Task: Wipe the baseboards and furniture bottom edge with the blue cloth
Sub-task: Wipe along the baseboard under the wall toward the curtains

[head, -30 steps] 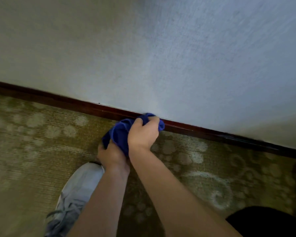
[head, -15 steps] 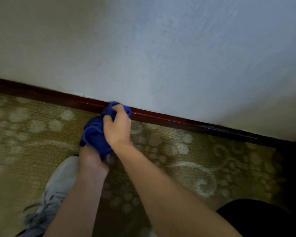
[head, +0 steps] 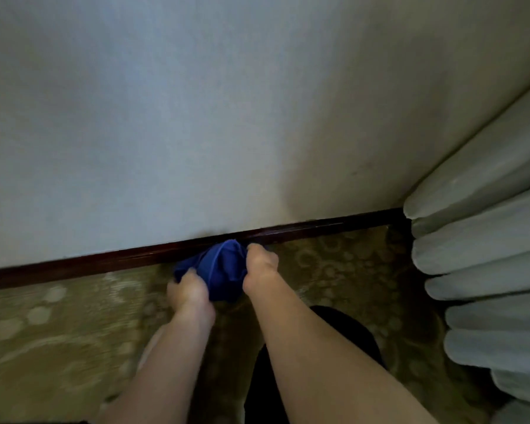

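So you've got the blue cloth [head: 219, 272] bunched up between both hands, right down at the foot of the wall [head: 196, 117]. Its top end is pushed against the dark wood baseboard [head: 318, 229], and the wad trails from there back toward you and a bit left, so its long axis sits roughly crosswise to the board. Your left hand [head: 188, 293] has its fingers closed around the near, lower-left end. Your right hand [head: 259, 267] is clamped on the right edge, fingers curled tight, knuckles just beside the baseboard. The baseboard itself runs up from the left toward the right, ending at the pale pleated curtain [head: 487, 255]. Underneath is patterned olive carpet [head: 58, 332], fairly blurred.
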Tool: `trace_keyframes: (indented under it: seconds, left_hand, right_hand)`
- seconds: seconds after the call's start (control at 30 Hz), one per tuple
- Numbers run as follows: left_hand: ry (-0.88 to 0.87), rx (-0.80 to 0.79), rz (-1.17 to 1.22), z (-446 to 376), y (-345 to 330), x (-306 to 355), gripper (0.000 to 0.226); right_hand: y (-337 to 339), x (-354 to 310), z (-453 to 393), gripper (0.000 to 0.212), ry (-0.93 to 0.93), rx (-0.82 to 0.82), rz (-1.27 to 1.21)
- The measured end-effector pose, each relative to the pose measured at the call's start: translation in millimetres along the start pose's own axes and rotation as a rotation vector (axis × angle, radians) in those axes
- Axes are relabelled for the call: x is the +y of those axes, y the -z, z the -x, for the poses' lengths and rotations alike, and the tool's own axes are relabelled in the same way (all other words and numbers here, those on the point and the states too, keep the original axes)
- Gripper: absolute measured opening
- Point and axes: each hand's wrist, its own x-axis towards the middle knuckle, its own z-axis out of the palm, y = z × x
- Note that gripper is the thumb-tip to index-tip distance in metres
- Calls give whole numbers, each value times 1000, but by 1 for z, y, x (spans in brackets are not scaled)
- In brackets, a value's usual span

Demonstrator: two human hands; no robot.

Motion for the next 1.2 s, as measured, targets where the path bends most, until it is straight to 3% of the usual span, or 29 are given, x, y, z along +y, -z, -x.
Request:
trace_keyframes:
  seconds: [0.17,0.3,0.4,0.53,0.6,0.67,0.77,0.83,1.0,1.07,1.2]
  left_hand:
    - [-66,163,-9,-21,-21,-6,51]
    - [6,147,-13,-44,-50,-18,54]
    - [124,17,-143,-48,-79,-39,48]
    - [254,-153,-217,-49,-111,-57,39]
    - [253,-105,-119,-55,-109,-61,34]
    - [146,44,4,-60,-94,-62,37]
    - [-64,207,71,-64,-69,-59,48]
    - [-28,153,63,-60,-70,-60,51]
    - [164,-103,-81,-27,-107,-65,49]
    - [155,-49,-42,-25,-109,-64,45]
    - [-120,299,-33,-46,-78,-46,43]
  right_hand:
    - [-3,3,-32,46,-49,-60,117]
    - [-3,-6,-65,49,-48,-61,-10]
    - [16,-10,-97,50,-58,68,-184]
    - [53,-31,-128,52,73,332,-375]
    - [45,-27,-129,51,133,363,-365]
    - [18,-9,-118,49,175,342,-231]
    - [-6,12,-93,43,145,160,-118]
    - [4,7,-87,46,110,130,-131]
    - [51,-39,-91,38,337,396,-161]
    - [47,-44,-83,39,412,410,-78]
    - [-5,-6,-59,36,448,345,145]
